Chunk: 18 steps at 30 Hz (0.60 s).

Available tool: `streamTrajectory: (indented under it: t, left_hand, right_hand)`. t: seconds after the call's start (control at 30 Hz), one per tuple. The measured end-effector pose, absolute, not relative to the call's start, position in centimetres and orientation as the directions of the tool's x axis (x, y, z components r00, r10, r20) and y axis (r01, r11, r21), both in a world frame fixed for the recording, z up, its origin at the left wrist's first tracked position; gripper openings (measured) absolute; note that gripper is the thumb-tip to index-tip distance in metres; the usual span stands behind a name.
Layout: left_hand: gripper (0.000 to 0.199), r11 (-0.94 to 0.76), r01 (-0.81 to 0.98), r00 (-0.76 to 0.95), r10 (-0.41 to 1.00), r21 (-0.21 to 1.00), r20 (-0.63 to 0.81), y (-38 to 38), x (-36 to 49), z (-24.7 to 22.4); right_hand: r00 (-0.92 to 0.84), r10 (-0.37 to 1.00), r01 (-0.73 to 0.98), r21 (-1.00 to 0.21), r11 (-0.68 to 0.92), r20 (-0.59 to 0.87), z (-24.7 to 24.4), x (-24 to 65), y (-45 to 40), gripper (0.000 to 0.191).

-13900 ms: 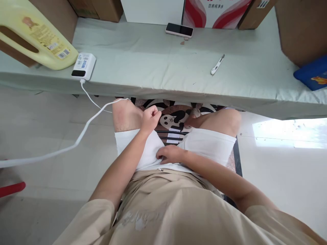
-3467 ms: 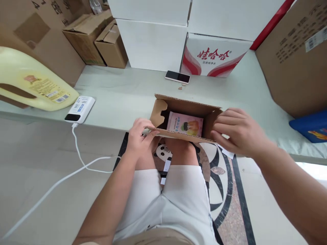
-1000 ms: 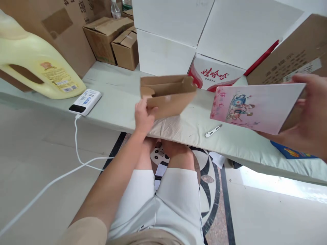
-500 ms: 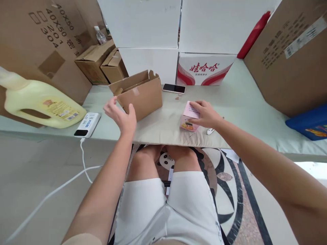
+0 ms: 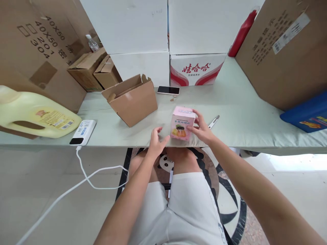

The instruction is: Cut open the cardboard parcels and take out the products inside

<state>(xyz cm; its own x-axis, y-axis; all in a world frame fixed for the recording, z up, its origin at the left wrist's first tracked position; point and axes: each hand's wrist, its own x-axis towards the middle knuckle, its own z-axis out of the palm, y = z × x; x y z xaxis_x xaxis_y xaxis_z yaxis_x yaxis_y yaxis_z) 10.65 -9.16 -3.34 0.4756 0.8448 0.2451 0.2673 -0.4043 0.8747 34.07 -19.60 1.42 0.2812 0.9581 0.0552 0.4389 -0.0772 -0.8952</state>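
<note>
A small pink box (image 5: 182, 124) with printed fruit on its front stands upright near the table's front edge. My right hand (image 5: 201, 128) holds it at the right side, thumb on the front face and fingers at the back corner. My left hand (image 5: 156, 144) is apart from it, just to its left, thumb and fingers spread with nothing in them. To the left stands an open brown cardboard box (image 5: 136, 103), its inner contents hidden. Right of the pink box, partly behind my right hand, lies a slim white utility knife (image 5: 214, 121).
A phone (image 5: 168, 90) lies before stacked white cartons (image 5: 198, 69). At left are a power bank (image 5: 83, 132) with a white cable (image 5: 74, 185) and a yellow jug (image 5: 43, 114). A large carton (image 5: 283, 58) and a blue packet (image 5: 306, 114) stand at right.
My left hand has moved right, from beside the cardboard box to near the pink box. My right hand has shifted from the pink box's top to its side; the printed front now faces me.
</note>
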Motion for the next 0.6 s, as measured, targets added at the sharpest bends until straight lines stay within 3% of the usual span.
streamTrajectory:
  t: [0.07, 0.13, 0.2, 0.27, 0.37, 0.5, 0.6]
  left_hand:
    - [0.072, -0.289, 0.139, 0.593, 0.79, 0.947, 0.154, -9.5, 10.5, -2.8]
    - [0.091, -0.066, -0.017, 0.728, 0.683, 0.998, 0.058, -10.2, 10.6, -1.9]
    - [0.095, 0.128, -0.131, 0.765, 0.644, 0.983, 0.019, -11.1, 11.2, -0.7]
    - [0.086, 0.197, -0.237, 0.703, 0.71, 0.951, 0.028, -11.7, 12.3, 1.2]
    - [0.071, 0.142, -0.394, 0.598, 0.79, 0.908, 0.136, -11.4, 14.3, 5.7]
    - [0.055, -0.101, -0.489, 0.499, 0.782, 0.866, 0.373, -10.4, 15.7, 12.7]
    - [0.057, -0.271, -0.479, 0.437, 0.752, 0.835, 0.494, -10.2, 15.4, 15.7]
  right_hand:
    - [0.271, 0.963, 0.29, -0.954, -0.077, 0.005, 1.3, 32.2, -20.4, 0.085]
    - [0.305, 0.952, 0.105, -0.992, -0.071, -0.036, 1.2, 30.1, -20.7, 0.083]
    - [0.414, 0.906, -0.085, -0.994, -0.063, -0.093, 1.5, 28.3, -20.4, 0.081]
    - [0.546, 0.826, -0.212, -0.977, -0.025, -0.139, 2.7, 27.0, -19.5, 0.074]
    - [0.599, 0.799, -0.22, -0.971, 0.097, -0.056, 5.9, 26.2, -18.2, 0.066]
    - [0.446, 0.863, -0.019, -0.961, 0.274, 0.237, 10.7, 26.2, -17.8, 0.084]
    - [0.365, 0.825, 0.127, -0.901, 0.414, 0.431, 12.8, 26.0, -18.1, 0.093]
